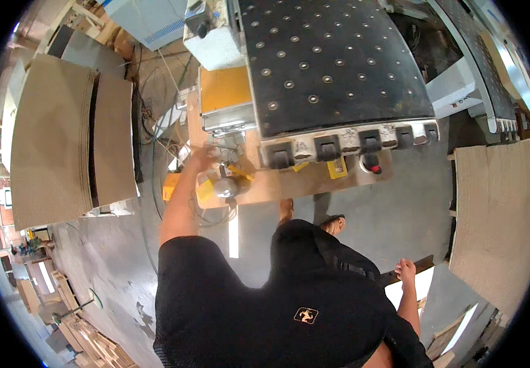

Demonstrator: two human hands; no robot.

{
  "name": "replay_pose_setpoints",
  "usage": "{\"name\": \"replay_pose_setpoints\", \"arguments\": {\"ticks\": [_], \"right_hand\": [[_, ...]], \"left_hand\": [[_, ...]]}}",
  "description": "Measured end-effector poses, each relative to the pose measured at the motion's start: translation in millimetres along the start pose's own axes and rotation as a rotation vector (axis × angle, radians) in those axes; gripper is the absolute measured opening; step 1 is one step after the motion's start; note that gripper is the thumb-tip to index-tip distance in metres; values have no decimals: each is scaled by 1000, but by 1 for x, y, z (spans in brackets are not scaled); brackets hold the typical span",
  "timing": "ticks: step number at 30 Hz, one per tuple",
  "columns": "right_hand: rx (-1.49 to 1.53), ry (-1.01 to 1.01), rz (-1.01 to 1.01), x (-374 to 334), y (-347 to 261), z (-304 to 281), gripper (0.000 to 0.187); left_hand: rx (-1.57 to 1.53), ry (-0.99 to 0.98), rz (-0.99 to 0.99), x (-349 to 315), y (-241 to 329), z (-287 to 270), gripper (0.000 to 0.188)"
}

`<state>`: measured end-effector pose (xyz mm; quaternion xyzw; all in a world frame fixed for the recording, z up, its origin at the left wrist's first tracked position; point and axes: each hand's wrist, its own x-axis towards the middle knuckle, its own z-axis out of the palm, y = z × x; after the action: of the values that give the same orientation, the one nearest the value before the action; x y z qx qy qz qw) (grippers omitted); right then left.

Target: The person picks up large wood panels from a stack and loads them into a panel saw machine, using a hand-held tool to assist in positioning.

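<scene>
View: head camera, looking down at your two hands.
Left hand: your left hand [202, 158] reaches forward over the left end of the wooden table [265, 187].
Left grip: blurred and partly lost among small items; you cannot tell whether it is spread or pinching anything.
Silver tool: the rounded metal tool [224, 187] rests near the table's front edge, just beside your left hand, on the side nearer your body.
Yellow items: one yellow piece [205, 190] sits just left of the tool; another yellow item [337, 168] lies farther right on the table.
Right hand: your right hand [406, 270] is at your right side, well apart from the table.
Right grip: fingers partly curled; you cannot tell whether they enclose anything.
Container: a white-rimmed round container [372, 163] with red and black contents stands near the table's right end.
Machine bed: the black studded bed [332, 61] overhangs the table's far side.
Cardboard: stacked sheets [50, 141] stand to your left.
</scene>
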<state>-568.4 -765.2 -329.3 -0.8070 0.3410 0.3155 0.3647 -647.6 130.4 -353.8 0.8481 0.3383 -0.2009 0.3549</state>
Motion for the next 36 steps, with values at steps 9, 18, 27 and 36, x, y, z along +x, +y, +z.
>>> {"name": "replay_pose_setpoints", "arguments": {"ticks": [9, 18, 27, 36], "right_hand": [[-161, -113, -519, -65, -114, 95, 31], [-197, -10, -364, -112, -117, 110, 46], [-10, 56, -181, -81, -29, 109, 25], [77, 102, -472, -40, -53, 159, 33]], "left_hand": [[-196, -481, 38, 68, 3, 99, 45], [482, -280, 556, 14, 79, -1, 63], [432, 559, 867, -107, 239, -177, 38], [316, 741, 1008, -72, 344, -270, 37]]}}
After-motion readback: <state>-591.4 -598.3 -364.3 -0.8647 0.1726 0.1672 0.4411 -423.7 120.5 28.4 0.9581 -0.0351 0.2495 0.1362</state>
